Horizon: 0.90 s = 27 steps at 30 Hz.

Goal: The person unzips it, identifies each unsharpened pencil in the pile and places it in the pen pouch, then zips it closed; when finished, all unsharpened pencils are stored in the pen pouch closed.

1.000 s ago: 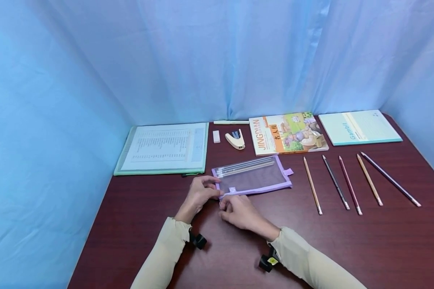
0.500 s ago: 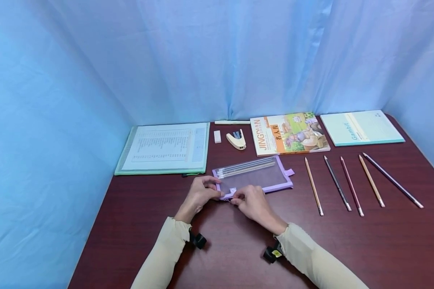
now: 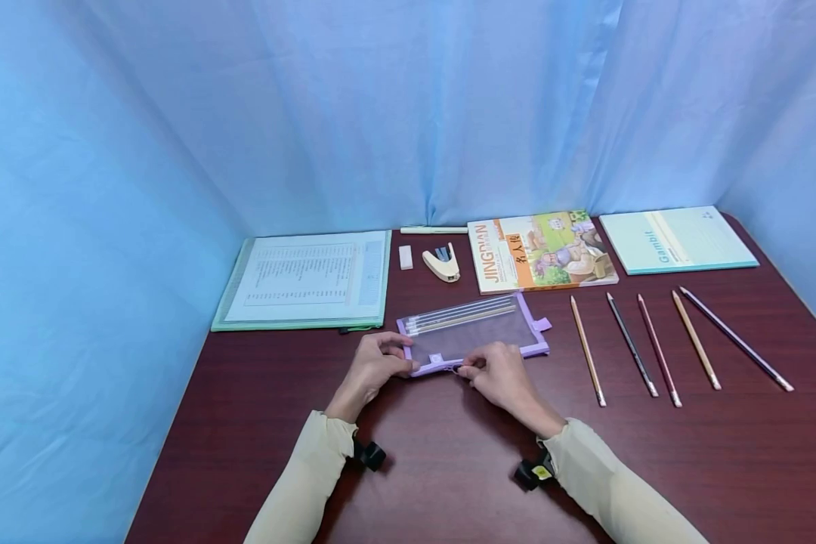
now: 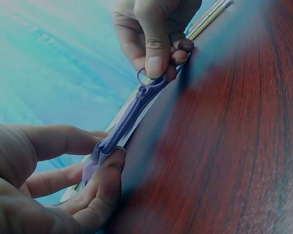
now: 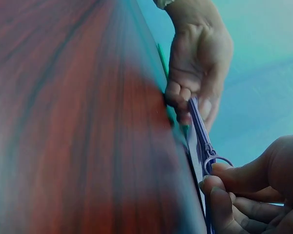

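A purple mesh pencil pouch [image 3: 517, 332] lies in the middle of the table, with several pencils [image 3: 459, 316] visible through its upper part. My left hand [image 3: 374, 366] pinches its near left corner between thumb and fingers. The right hand [image 3: 506, 378] pinches the ring-shaped zipper pull [image 4: 142, 89] partway along the pouch's near edge. In the left wrist view, the stretch of zipper [image 4: 124, 119] between both hands has its teeth joined. The zipper to the right of the pull is largely covered by the right fingers.
Several loose pencils [image 3: 659, 350] lie to the right of the pouch. Behind it are an eraser [image 3: 406, 258], a stapler [image 3: 442, 264], a pen [image 3: 434, 230], a picture-covered book [image 3: 544, 253] and a notebook [image 3: 678, 240]. A green-edged document folder [image 3: 302, 279] lies at the left.
My right hand has slid rightward along the pouch's near edge, drawing the zipper pull with it from the left corner. The left hand has stayed on the corner.
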Motion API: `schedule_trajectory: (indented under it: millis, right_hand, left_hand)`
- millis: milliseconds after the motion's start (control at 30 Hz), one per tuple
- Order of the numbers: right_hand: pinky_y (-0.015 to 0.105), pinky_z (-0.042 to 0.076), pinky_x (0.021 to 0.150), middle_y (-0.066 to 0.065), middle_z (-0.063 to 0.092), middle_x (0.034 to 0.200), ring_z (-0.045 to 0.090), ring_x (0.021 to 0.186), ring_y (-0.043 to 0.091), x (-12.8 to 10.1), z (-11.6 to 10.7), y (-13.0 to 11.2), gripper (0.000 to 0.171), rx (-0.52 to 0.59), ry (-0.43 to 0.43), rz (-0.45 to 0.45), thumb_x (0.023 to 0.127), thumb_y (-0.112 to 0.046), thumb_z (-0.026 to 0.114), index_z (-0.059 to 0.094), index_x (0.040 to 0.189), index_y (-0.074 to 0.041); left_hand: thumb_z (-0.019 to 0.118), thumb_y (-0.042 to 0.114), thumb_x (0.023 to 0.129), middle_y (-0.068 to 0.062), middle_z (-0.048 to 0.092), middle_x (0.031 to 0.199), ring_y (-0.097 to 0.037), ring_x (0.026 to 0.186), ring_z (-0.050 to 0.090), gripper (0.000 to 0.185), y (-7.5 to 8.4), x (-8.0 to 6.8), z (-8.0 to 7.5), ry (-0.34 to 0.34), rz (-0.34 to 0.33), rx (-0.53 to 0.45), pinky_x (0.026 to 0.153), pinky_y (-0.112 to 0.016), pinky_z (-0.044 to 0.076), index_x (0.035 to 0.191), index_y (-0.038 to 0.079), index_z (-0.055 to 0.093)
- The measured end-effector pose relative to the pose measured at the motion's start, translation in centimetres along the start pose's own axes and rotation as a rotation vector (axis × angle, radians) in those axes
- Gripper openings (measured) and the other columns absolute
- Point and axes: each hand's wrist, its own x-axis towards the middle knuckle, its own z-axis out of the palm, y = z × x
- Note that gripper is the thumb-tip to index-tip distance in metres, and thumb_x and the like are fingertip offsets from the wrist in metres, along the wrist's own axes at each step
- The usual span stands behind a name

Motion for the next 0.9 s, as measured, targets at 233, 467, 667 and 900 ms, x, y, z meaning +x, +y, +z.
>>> schedule_trajectory:
  millis: [233,467,667,900]
  right_hand:
    - [0.03,0.052,0.063,0.001,0.074,0.062,0.063,0.05,0.004,-0.1,-0.9,1.2,0.005,0.007,0.009,0.014,0.078,-0.009,0.081,0.078,0.074,-0.009]
    - [0.021,0.051,0.054,0.006,0.074,0.064,0.062,0.047,0.002,-0.4,-2.1,2.5,0.005,0.054,-0.005,0.054,0.08,-0.006,0.079,0.078,0.076,-0.004]
    - [0.017,0.048,0.052,0.005,0.073,0.061,0.06,0.047,-0.003,-0.5,-3.3,3.7,0.006,0.047,-0.004,0.09,0.08,-0.008,0.079,0.078,0.076,-0.005]
    - [0.019,0.045,0.054,0.002,0.072,0.059,0.059,0.049,-0.002,-0.9,-5.3,5.4,0.008,-0.007,0.005,0.125,0.081,-0.01,0.079,0.077,0.074,-0.007]
  left_hand:
    - [0.077,-0.015,0.069,0.001,0.053,0.067,-0.007,0.055,0.05,0.042,0.0,-0.1,-0.1,-0.004,0.004,-0.004,0.055,-0.023,0.051,0.11,-0.009,0.068]
    - [0.078,-0.014,0.07,0.001,0.053,0.067,-0.006,0.055,0.051,0.041,-0.1,0.0,-0.1,-0.002,-0.001,0.005,0.054,-0.022,0.051,0.11,-0.009,0.068]
    - [0.078,-0.013,0.07,0.001,0.054,0.066,-0.007,0.057,0.051,0.04,-0.1,0.0,-0.2,0.002,0.002,0.03,0.055,-0.021,0.049,0.108,-0.007,0.069]
    - [0.078,-0.013,0.069,0.001,0.054,0.066,-0.008,0.057,0.051,0.04,-0.1,0.0,-0.1,0.003,0.001,0.021,0.054,-0.022,0.049,0.108,-0.006,0.069]
